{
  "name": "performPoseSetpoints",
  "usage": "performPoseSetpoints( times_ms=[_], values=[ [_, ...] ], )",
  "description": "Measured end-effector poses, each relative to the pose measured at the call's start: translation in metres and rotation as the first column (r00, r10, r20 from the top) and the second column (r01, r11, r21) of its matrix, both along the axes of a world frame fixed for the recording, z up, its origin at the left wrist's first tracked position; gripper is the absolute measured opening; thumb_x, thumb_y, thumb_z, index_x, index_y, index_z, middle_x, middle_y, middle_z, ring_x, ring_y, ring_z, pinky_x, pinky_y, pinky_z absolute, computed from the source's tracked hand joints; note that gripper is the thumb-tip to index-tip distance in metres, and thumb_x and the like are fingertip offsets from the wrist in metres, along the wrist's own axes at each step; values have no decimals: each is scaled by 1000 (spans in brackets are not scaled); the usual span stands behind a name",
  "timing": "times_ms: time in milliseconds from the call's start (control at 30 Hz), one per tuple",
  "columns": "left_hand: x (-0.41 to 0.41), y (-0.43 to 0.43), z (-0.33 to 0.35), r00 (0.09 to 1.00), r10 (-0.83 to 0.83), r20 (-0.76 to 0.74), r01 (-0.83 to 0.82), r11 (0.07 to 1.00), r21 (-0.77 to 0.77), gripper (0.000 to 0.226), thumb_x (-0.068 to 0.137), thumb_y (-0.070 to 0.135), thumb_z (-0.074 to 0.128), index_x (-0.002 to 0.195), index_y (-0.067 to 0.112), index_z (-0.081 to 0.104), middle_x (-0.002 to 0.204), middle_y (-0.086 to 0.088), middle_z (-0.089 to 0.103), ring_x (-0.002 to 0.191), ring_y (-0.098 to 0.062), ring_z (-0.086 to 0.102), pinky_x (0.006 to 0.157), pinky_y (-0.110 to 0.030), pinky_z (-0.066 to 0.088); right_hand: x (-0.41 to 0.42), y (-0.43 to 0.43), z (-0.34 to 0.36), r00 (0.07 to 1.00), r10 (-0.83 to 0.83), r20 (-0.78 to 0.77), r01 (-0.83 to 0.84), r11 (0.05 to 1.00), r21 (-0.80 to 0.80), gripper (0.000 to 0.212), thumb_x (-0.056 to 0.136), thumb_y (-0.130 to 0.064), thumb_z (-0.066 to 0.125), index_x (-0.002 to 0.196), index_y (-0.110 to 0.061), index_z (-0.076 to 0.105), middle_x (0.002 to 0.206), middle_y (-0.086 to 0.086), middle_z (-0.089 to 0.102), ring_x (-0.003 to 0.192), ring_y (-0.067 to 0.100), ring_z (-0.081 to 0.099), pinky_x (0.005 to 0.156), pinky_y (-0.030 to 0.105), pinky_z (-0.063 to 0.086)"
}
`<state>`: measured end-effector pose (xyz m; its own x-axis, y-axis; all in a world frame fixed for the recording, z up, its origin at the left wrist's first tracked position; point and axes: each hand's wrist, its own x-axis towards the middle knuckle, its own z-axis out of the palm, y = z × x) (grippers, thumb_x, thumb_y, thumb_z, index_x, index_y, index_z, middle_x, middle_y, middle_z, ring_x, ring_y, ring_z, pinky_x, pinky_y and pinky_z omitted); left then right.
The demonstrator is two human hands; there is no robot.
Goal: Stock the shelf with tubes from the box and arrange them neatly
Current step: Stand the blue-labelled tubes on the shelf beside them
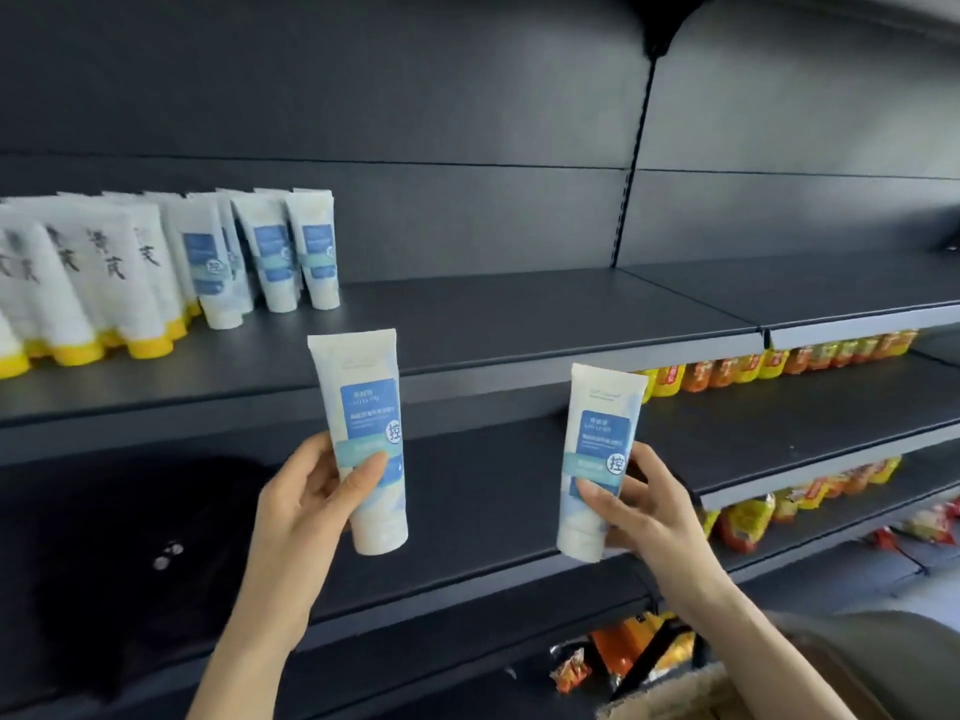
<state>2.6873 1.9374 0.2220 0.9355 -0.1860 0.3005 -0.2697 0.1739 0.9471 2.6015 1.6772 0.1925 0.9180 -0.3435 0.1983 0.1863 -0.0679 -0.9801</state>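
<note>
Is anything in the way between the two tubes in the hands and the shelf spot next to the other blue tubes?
Nothing visible. The left hand's tube and right hand's tube face bare shelf right of the blue-label row.

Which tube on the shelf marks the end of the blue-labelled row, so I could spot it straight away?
Look at the dark upper shelf, whose left part holds standing tubes. Past the yellow-capped tubes with black characters comes a row of white tubes with blue labels. The end tube is the rightmost one, cap down, with bare shelf on its right.
</note>
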Motion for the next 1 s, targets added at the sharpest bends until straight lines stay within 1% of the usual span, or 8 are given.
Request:
performPoseSetpoints(
  times_ms=[100,233,300,400,533,700,867,1000],
  values=[
    [14,24,12,998,52,27,-51,998,-35,23,70,34,68,93,36,71,99,6,74,88,-9,70,68,-28,53,22,25,12,999,39,26,-39,999,13,48,74,-28,69,118,-21,52,106,4,71,94,20,70,65,26,56],
    [42,61,29,992,117,57,-112,990,-80,26,67,34,69,93,31,70,96,6,74,85,-8,70,58,-17,54,59,64,29,993,89,72,-95,993,76,52,69,-34,70,118,-26,53,107,0,71,96,18,69,68,26,56],
    [57,83,39,988,130,86,-124,990,-70,25,67,35,69,92,33,71,96,6,74,86,-8,70,59,-16,54,80,86,37,987,123,104,-131,988,83,50,70,-34,70,117,-27,53,107,0,70,96,17,69,67,24,55],
    [80,117,54,980,132,151,-126,991,-48,23,71,33,68,93,38,71,99,9,74,90,-5,69,66,-15,55,110,121,46,968,193,159,-207,976,74,41,73,-30,70,113,-29,57,106,2,71,95,19,69,69,23,55],
    [108,149,65,969,158,192,-150,987,-54,25,73,30,68,98,33,70,102,13,73,92,-3,68,68,-11,52,143,158,53,943,259,208,-280,957,75,41,77,-28,73,114,-24,56,110,10,69,96,24,68,72,27,54],
    [129,178,68,972,125,199,-125,992,-13,29,75,26,68,105,26,67,102,9,73,93,-5,69,68,-12,52,190,181,76,914,310,262,-338,939,65,43,82,-24,68,121,-20,52,113,10,68,99,24,68,72,29,54],
    [139,193,71,965,146,216,-148,989,-5,31,70,30,69,101,28,68,99,11,73,89,-2,68,67,-10,51,260,188,107,908,358,220,-361,932,-29,45,77,-20,71,118,-15,52,117,8,67,102,24,67,75,33,56],
    [144,199,71,958,175,227,-179,984,-3,30,71,30,68,101,29,68,100,11,73,90,-2,68,68,-8,50,321,188,110,914,379,148,-358,922,-148,34,85,-4,67,113,-19,55,114,6,68,98,17,68,76,26,55]
  ],
)
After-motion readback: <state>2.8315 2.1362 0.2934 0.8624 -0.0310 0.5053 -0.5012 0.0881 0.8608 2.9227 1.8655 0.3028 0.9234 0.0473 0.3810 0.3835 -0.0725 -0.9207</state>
